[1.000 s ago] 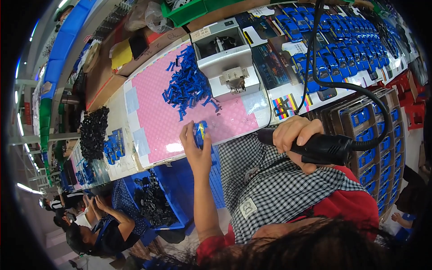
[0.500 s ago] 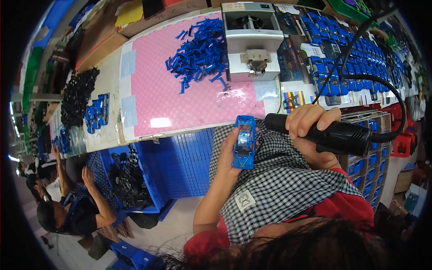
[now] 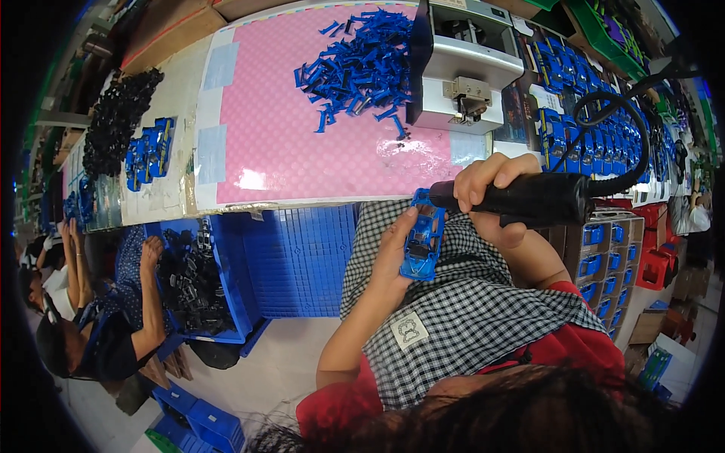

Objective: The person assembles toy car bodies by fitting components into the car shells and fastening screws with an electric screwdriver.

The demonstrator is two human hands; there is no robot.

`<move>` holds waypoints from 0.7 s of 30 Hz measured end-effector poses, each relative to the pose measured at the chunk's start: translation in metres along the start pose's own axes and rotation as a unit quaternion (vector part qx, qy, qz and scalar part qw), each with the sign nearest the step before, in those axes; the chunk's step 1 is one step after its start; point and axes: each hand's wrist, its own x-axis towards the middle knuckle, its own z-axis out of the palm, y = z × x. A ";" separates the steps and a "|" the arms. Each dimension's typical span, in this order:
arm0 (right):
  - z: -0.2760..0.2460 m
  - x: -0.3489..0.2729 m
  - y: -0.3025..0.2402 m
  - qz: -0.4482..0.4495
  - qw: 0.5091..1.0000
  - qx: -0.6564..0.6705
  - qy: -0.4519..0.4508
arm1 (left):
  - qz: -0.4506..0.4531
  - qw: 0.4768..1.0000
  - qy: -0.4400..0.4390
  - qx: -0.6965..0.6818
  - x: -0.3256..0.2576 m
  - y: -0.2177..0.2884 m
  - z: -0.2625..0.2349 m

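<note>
My left hand (image 3: 393,257) holds a small blue toy car body (image 3: 423,240) upside down over my checked apron. My right hand (image 3: 487,192) grips a black electric screwdriver (image 3: 529,200) lying sideways, with its tip at the upper end of the car. A black cable (image 3: 627,143) loops up from the tool's rear. On the pink mat (image 3: 302,143) in front of me lies a heap of small blue plastic parts (image 3: 362,68).
A grey and white bench machine (image 3: 461,75) stands at the mat's right. Trays of blue cars (image 3: 574,113) fill the right side. A blue crate (image 3: 294,257) sits under the table edge. A person (image 3: 98,325) at my left reaches into black parts (image 3: 192,279).
My left hand has brought the blue car down from the table to my lap. The right hand has swung the screwdriver's tip onto the car. The view has tilted toward my lap.
</note>
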 end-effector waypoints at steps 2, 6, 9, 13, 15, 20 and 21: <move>0.002 0.001 0.007 -0.001 1.000 -0.013 0.011 | -0.003 1.000 0.002 -0.014 0.001 0.000 -0.004; 0.004 0.003 0.008 0.011 0.999 -0.027 0.015 | -0.016 0.999 -0.020 -0.038 0.002 0.000 -0.006; 0.006 0.003 0.011 0.028 0.999 -0.032 0.020 | -0.017 0.999 -0.018 -0.043 0.002 0.000 -0.007; 0.004 0.004 0.013 0.011 1.000 -0.024 0.010 | -0.022 0.999 -0.023 -0.041 0.005 -0.001 -0.011; 0.004 0.005 0.011 0.007 1.000 -0.021 0.006 | -0.023 0.999 -0.021 -0.042 0.004 0.000 -0.009; 0.004 0.006 0.010 0.020 0.999 -0.030 0.009 | -0.019 0.999 -0.025 -0.038 0.003 0.001 -0.006; 0.003 0.006 0.010 0.021 0.999 -0.030 0.009 | -0.022 0.999 -0.018 -0.037 0.002 0.002 -0.005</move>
